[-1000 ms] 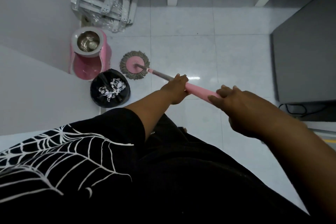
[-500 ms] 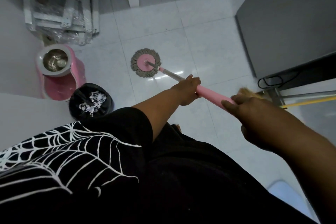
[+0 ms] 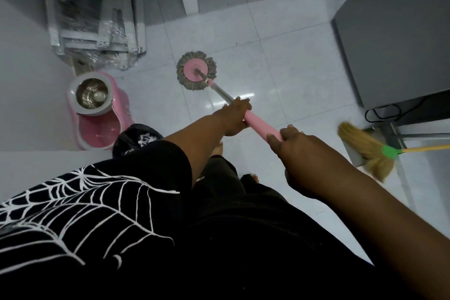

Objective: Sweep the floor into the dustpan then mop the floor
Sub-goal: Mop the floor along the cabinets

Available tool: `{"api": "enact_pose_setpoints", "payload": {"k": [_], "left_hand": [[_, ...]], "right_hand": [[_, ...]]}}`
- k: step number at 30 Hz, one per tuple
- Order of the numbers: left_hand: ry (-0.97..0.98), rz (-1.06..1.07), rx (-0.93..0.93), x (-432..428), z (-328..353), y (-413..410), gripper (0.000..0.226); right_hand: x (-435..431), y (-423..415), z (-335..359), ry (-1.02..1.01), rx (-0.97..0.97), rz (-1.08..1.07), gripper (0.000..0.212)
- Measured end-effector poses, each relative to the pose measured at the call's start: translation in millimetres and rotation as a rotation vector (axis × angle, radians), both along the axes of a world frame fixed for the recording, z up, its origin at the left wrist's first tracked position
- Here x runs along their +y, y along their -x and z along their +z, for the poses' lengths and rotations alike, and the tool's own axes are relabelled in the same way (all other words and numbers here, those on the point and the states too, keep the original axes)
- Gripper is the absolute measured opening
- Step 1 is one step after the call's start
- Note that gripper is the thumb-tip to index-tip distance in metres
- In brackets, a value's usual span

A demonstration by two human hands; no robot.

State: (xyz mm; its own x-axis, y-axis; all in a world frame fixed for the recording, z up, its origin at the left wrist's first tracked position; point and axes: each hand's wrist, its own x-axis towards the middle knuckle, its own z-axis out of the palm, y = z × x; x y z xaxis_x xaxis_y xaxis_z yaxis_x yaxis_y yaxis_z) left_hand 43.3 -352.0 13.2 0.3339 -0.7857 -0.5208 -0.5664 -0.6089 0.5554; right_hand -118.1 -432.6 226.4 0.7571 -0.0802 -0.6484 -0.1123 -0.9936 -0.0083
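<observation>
Since the earlier frames the mop head [image 3: 196, 73] has travelled away from the pink spin bucket [image 3: 98, 111] and black bin [image 3: 136, 137] toward the open middle of the tiled floor [image 3: 287, 66]; the view has swung right as well, bringing the broom [image 3: 365, 147] into sight.

Mop head: round, grey fringe, pink disc, lying flat on the tile, well apart from the bucket. The shaft runs back from it toward the person.

Left hand [image 3: 235, 115]: closed around the shaft where the metal section meets the pink handle [image 3: 261, 126]. Right hand [image 3: 295, 151]: wrapped around the near end of the pink handle, fingers curled over it. Both grips look firm.

Broom: on the floor at right, bristles near the foot of a metal stand [image 3: 394, 135], untouched by either hand. No dustpan can be made out in view.

Judgement on progress: the broom set aside suggests sweeping is finished, though the frame cannot confirm it. Mopping is under way. A bright glare sits on the tile beside the shaft; whether it is wet sheen or only reflected light cannot be told. The strip along the grey cabinet [image 3: 399, 31] and under the white posts likely remains.
</observation>
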Motion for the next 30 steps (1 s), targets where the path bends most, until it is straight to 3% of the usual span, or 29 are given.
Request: {"api": "enact_pose_setpoints", "payload": {"k": [9,14,22,30], "left_hand": [[-0.073,0.006,-0.036,15.3,-20.1,-140.3,0.050],[-0.120,-0.032,-0.054,23.2,-22.2,-171.1,0.049],[-0.122,-0.072,-0.052,40.9,-17.8,-127.4,0.048],[-0.073,-0.120,-0.035,76.9,-1.1,-17.5,0.043]], "right_hand": [[25.7,-124.7,-51.9,-0.060,-0.072,-0.067,0.055],[39.2,-150.9,-58.9,-0.069,-0.099,-0.093,0.055],[62.4,-107.9,-52.5,-0.072,-0.072,-0.127,0.064],[99.6,0.3,-32.3,-0.017,-0.064,-0.166,0.060]]}}
